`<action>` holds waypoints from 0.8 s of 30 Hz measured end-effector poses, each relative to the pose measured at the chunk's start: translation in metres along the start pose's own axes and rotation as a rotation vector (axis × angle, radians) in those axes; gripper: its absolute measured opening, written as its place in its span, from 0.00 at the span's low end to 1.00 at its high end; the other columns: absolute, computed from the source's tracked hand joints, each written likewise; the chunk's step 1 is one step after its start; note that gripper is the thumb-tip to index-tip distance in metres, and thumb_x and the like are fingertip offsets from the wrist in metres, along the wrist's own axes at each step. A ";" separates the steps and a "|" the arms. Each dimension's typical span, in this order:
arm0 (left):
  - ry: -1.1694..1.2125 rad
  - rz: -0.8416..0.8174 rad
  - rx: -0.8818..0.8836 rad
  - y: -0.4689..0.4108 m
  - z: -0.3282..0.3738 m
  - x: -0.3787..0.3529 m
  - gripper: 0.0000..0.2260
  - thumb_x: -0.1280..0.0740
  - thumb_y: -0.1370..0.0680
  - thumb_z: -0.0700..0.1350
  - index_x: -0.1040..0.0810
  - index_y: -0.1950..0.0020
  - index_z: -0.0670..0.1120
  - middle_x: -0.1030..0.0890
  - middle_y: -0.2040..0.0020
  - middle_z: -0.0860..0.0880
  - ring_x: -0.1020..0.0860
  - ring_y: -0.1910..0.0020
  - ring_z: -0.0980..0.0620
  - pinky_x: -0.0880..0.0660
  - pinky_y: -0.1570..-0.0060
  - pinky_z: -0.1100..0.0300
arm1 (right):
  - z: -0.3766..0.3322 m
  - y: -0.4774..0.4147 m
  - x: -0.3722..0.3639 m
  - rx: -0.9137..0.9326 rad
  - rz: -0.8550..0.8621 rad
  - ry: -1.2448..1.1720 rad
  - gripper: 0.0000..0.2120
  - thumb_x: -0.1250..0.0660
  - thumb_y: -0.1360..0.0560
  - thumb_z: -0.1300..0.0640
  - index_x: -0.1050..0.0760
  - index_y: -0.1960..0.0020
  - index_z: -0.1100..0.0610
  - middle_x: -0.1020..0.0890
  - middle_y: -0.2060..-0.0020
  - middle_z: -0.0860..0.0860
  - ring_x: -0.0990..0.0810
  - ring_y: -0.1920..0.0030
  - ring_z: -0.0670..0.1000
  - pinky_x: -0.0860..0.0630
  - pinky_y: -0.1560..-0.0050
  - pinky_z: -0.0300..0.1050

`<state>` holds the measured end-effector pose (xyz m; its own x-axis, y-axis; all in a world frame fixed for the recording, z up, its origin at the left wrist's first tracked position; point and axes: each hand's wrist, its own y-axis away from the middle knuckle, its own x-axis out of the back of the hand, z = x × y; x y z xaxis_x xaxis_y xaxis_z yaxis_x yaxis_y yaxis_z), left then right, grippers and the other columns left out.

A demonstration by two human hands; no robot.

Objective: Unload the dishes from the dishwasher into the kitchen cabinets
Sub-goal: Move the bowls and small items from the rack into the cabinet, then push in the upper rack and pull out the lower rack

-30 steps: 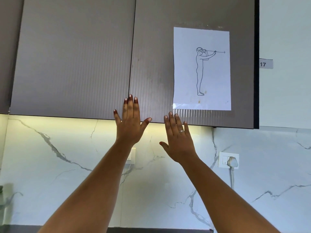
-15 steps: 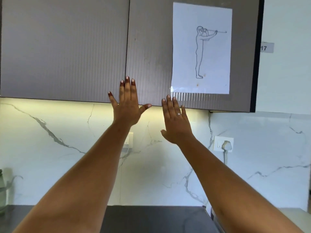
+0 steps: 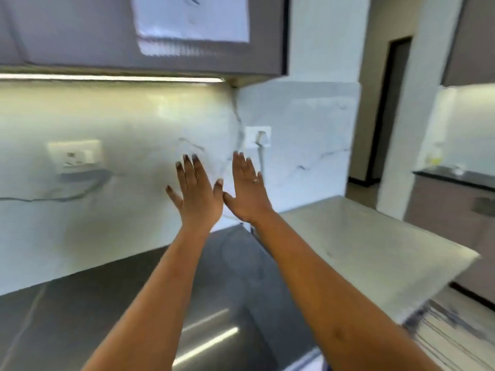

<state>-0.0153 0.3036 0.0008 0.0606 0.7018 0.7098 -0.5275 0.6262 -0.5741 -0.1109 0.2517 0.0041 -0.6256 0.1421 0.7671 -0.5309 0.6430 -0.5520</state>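
Two bare hands are reaching forward at frame centre, backs to the camera, fingers spread and grasping nothing. Left hand (image 3: pixel 197 192) is sitting just at 9 o'clock of the right hand (image 3: pixel 247 192); the thumbs are nearly touching, though blur is making contact hard to judge. Right hand is wearing a ring (image 3: pixel 255 180). Each hand's grip is standing apart, empty. Kitchen cabinet (image 3: pixel 80 33) is hanging at 12 o'clock, well above the hands, its grey door closed and carrying a white paper sheet (image 3: pixel 192 17); a light strip (image 3: pixel 107 77) is glowing along its underside. Marble backsplash (image 3: pixel 134 116) is filling the area behind the hands. One wall socket (image 3: pixel 76 156) is showing at 9 o'clock, another socket with a plug and cord (image 3: pixel 258 136) just at 1 o'clock of the right hand. Dark counter (image 3: pixel 80 303) is running beneath the forearms at 6 o'clock; a paler counter (image 3: pixel 361 242) is adjoining it at 3 o'clock. Dark doorway (image 3: pixel 388 108) is opening at 2 o'clock. Neither dishes nor dishwasher are appearing in this view, and the whole frame is motion-blurred.
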 end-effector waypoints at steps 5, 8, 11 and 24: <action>0.149 -0.402 -0.145 0.117 0.071 -0.112 0.30 0.47 0.19 0.54 0.58 0.22 0.48 0.60 0.22 0.50 0.60 0.23 0.49 0.59 0.30 0.35 | 0.130 0.130 -0.003 -0.489 -0.047 -0.036 0.38 0.40 0.22 0.49 0.61 0.23 0.57 0.57 0.23 0.52 0.59 0.23 0.52 0.57 0.25 0.52; 0.187 -0.576 -0.301 0.184 0.115 -0.157 0.29 0.46 0.19 0.55 0.54 0.22 0.48 0.58 0.22 0.51 0.60 0.23 0.49 0.58 0.30 0.36 | 0.203 0.209 0.012 -0.780 0.003 -0.028 0.38 0.39 0.22 0.50 0.59 0.22 0.57 0.55 0.23 0.52 0.58 0.23 0.52 0.56 0.24 0.51; 0.247 -0.700 -0.502 0.243 0.158 -0.189 0.29 0.44 0.20 0.55 0.50 0.22 0.48 0.56 0.22 0.51 0.59 0.23 0.49 0.57 0.29 0.39 | 0.265 0.285 0.030 -1.065 0.085 -0.047 0.36 0.39 0.22 0.51 0.56 0.22 0.58 0.51 0.23 0.53 0.54 0.23 0.52 0.53 0.24 0.50; 0.075 -1.263 -0.741 0.440 0.255 -0.314 0.30 0.52 0.19 0.59 0.57 0.22 0.47 0.59 0.22 0.49 0.61 0.23 0.49 0.60 0.27 0.43 | 0.433 0.547 0.027 -1.965 0.172 -0.408 0.25 0.36 0.24 0.59 0.38 0.30 0.62 0.31 0.33 0.60 0.28 0.38 0.62 0.28 0.44 0.47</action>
<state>-0.4824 0.2719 -0.3708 0.1974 -0.4324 0.8798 0.4536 0.8359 0.3090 -0.6657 0.2815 -0.4190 -0.8097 0.3155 0.4948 0.5863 0.4727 0.6579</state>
